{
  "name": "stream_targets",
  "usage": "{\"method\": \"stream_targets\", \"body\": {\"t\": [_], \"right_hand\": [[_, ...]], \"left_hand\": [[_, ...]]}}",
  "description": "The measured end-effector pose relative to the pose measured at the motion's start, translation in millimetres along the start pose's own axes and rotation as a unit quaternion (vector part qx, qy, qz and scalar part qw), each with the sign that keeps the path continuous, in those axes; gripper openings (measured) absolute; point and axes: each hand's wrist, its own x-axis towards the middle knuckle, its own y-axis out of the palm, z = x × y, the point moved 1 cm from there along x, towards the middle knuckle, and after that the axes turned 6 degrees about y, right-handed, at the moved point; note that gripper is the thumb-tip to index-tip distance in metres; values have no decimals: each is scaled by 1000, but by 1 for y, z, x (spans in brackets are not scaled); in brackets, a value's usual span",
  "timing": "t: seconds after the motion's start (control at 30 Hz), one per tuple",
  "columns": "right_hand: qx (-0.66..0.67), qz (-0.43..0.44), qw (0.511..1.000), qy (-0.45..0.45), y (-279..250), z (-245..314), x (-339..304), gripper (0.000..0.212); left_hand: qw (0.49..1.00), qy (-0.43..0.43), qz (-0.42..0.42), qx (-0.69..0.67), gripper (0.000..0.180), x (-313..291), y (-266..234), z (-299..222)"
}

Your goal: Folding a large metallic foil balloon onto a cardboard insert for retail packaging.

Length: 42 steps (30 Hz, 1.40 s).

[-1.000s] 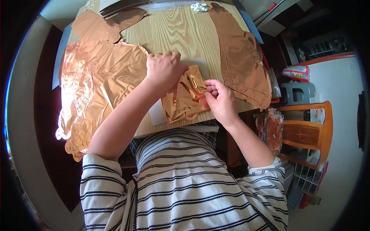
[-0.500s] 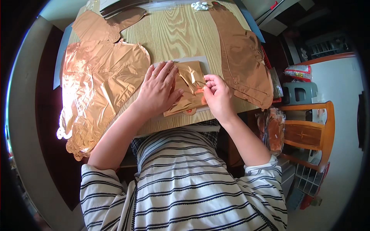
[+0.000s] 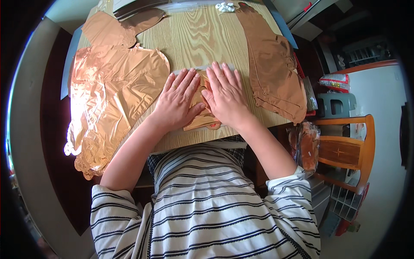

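Note:
A folded copper-coloured foil sheet, looking like a flat foil balloon (image 3: 197,123), lies on a pale flat board (image 3: 204,67) near the table's front edge. My left hand (image 3: 177,100) rests flat on its left side, fingers stretched out and pointing away from me, a ring on one finger. Pressed flat on its right side is my right hand (image 3: 227,97), fingers slightly spread. The two thumbs point toward each other, with creased shiny foil showing between them. Both palms hide most of the folded piece. A small round reddish mark shows at its lower edge.
A large crinkled copper foil balloon (image 3: 116,82) covers the table's left side and hangs over its edge. Another flat one (image 3: 271,60) lies along the right. A crumpled white item (image 3: 225,7) sits at the far edge. A wooden chair (image 3: 340,151) stands right.
My right hand has let go of the foil flap it was pinching. It has moved inward and now lies flat on the folded foil. My left hand has stayed in place.

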Motion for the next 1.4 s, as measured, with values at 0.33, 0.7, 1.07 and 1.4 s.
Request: {"method": "stream_targets", "body": {"t": [0.33,0.7,1.07,1.4], "right_hand": [[-25,71,996,36,8,-5,-12,76],[-3,40,999,33,2,-8,-18,72],[30,-22,999,-19,1,-14,-22,62],[26,-20,999,-11,-5,-6,-31,59]], "left_hand": [[994,-49,-64,-67,70,-1,-7,-3],[994,-48,-55,-87,64,-6,-11,-4],[990,-35,-74,-117,54,-6,-12,-2],[990,-19,-78,-119,52,-9,-16,-7]]}}
